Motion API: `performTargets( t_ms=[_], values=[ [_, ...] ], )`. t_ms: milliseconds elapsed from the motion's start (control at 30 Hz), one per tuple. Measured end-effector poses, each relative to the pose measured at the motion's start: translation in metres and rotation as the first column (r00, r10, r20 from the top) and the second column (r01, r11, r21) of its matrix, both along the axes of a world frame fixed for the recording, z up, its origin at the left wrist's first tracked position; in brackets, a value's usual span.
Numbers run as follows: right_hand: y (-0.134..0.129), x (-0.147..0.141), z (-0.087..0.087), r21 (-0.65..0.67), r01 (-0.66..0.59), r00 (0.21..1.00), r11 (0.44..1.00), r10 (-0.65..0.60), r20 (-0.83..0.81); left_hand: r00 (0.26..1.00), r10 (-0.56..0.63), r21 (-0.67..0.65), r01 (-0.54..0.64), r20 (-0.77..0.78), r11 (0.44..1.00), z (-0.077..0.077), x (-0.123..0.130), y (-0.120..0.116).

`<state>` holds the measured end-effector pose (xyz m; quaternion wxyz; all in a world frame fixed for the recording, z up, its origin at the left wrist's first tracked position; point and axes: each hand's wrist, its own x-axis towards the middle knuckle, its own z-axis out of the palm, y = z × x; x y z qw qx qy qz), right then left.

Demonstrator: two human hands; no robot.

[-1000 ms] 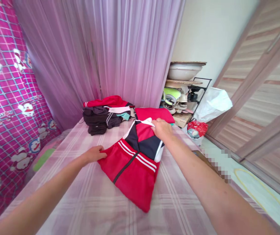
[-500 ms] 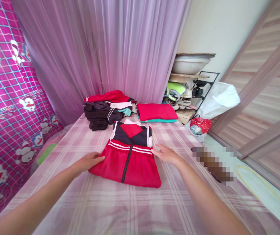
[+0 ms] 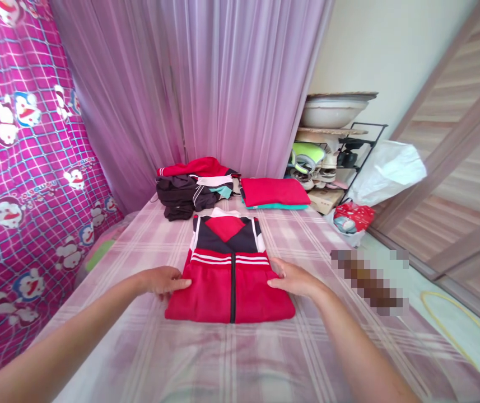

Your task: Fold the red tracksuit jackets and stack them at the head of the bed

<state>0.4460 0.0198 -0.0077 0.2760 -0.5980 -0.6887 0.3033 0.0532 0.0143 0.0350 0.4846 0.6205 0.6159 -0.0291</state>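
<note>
A red, navy and white zip jacket (image 3: 208, 294) lies folded on the plaid-covered bed, its striped hem folded up toward the white collar and the dark zip running down the middle. My left hand (image 3: 163, 281) grips its left side, thumb on top and the other fingers partly hidden under the edge. On the opposite side, my right hand (image 3: 298, 279) holds the jacket's edge with its thumb over the red cloth; some of its fingertips are hidden.
Behind the jacket are a heap of dark and red clothes (image 3: 181, 193) and a folded red garment (image 3: 275, 192) over a teal one. Purple curtains (image 3: 231, 84) hang beyond the bed. A rack with shoes and a basin (image 3: 332, 113) stands at the right, near a white bag (image 3: 386, 170).
The jacket has turned slightly and now lies straighter. My right hand has come down along its side and taken hold of the edge; my left hand has closed on the other side.
</note>
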Motion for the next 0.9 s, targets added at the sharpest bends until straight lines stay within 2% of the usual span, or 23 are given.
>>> performTargets(
  t_ms=[33,100,200,267,333,433,600,700,767,900],
  values=[
    [0.001,0.003,0.005,-0.047,-0.027,0.999,0.999,0.029,0.027,0.998,-0.007,0.056,0.011,-0.061,0.998,0.003,-0.003,0.008],
    [0.008,0.003,0.018,-0.110,-0.023,0.991,0.994,0.038,0.129,0.984,0.025,0.267,0.023,-0.174,0.963,0.006,-0.007,0.029],
    [0.031,-0.009,0.039,-0.048,0.052,0.947,0.998,-0.034,0.320,0.967,0.063,0.562,0.089,-0.245,0.822,0.002,-0.005,0.067],
    [0.051,-0.025,0.046,0.030,0.049,0.912,0.998,-0.057,0.407,0.961,0.036,0.644,0.155,-0.273,0.749,-0.004,0.004,0.090],
    [0.073,-0.043,0.047,0.097,0.018,0.881,0.995,-0.062,0.470,0.953,0.009,0.684,0.212,-0.304,0.698,-0.012,0.017,0.109],
    [0.104,-0.066,0.037,0.137,-0.020,0.841,0.990,-0.057,0.538,0.933,0.001,0.702,0.271,-0.361,0.659,-0.026,0.036,0.133],
    [0.142,-0.079,0.005,0.062,-0.009,0.807,0.998,-0.029,0.590,0.897,-0.020,0.640,0.330,-0.442,0.694,-0.058,0.051,0.157],
    [0.149,-0.076,-0.014,0.015,-0.019,0.795,1.000,0.006,0.606,0.900,0.006,0.688,0.328,-0.435,0.647,-0.079,0.051,0.162],
    [0.150,-0.074,-0.023,0.021,-0.018,0.795,1.000,0.001,0.607,0.904,0.029,0.719,0.320,-0.427,0.617,-0.087,0.050,0.162],
    [0.153,-0.074,-0.027,0.029,-0.015,0.816,0.999,-0.005,0.578,0.908,0.052,0.729,0.299,-0.416,0.615,-0.091,0.052,0.164]
  ],
)
